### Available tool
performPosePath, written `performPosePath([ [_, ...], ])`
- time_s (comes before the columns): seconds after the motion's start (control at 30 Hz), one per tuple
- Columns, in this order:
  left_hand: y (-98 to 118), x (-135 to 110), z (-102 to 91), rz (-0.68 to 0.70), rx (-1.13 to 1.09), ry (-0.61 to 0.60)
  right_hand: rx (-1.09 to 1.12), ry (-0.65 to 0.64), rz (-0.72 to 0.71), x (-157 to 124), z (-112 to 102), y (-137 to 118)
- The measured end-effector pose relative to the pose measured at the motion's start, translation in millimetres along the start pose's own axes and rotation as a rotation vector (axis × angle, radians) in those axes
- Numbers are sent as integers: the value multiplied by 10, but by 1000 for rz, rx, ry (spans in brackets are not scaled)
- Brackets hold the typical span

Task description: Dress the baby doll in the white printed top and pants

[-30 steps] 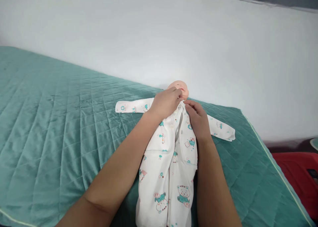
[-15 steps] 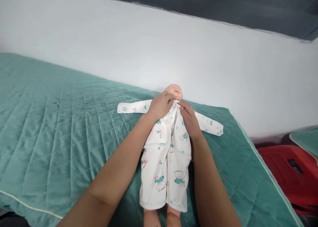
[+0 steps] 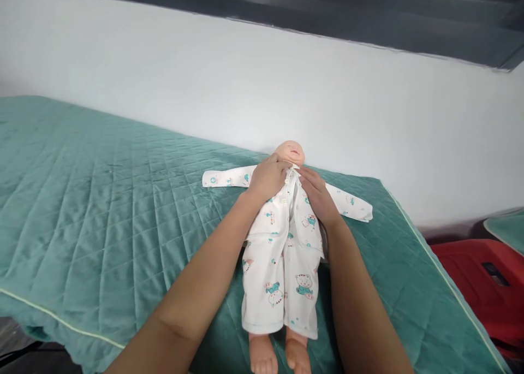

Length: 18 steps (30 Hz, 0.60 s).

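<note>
A baby doll [image 3: 291,151] lies on its back, dressed in a white printed baby shirt [image 3: 268,218] and matching pants [image 3: 262,265]. The shirt's sleeves stretch out to both sides, and its front edges part below the neck. Just under the doll's chin, my left hand [image 3: 268,176] is closed on the shirt near the collar. My right hand [image 3: 318,194] grips the other front edge, close beside it. Fingertips of both hands nearly meet at the neckline, so whatever fastening is between them is hidden. The doll's bare feet [image 3: 263,355] show below the pants.
Under the doll spreads a green quilted cover [image 3: 123,226] with a pale piped edge. A white wall [image 3: 245,84] rises right behind the doll's head, with a dark ledge [image 3: 286,8] above. Beyond the cover's right edge is a red plastic object [image 3: 475,275].
The view has shifted a little, so the doll sits slightly further right and more of its feet shows. Both hands stay at the shirt's neckline with only slight finger movement.
</note>
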<state>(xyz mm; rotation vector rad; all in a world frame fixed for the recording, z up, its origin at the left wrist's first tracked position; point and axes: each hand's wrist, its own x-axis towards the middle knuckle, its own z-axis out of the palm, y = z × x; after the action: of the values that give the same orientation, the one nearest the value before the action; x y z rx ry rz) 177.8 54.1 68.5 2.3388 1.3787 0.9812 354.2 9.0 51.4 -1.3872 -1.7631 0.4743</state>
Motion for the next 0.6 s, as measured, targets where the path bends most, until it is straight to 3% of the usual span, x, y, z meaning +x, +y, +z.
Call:
performPosePath([
  [0.23, -36, -49, 29, 57, -41, 86, -41, -46, 2, 24, -21, -15],
  [0.4, -45, -177, 26, 94, -160, 229, -45, -61, -17, 9, -25, -86],
  [0.6, 64, -369, -60, 1, -370, 278, 41, -68, -37, -59, -22, -210],
])
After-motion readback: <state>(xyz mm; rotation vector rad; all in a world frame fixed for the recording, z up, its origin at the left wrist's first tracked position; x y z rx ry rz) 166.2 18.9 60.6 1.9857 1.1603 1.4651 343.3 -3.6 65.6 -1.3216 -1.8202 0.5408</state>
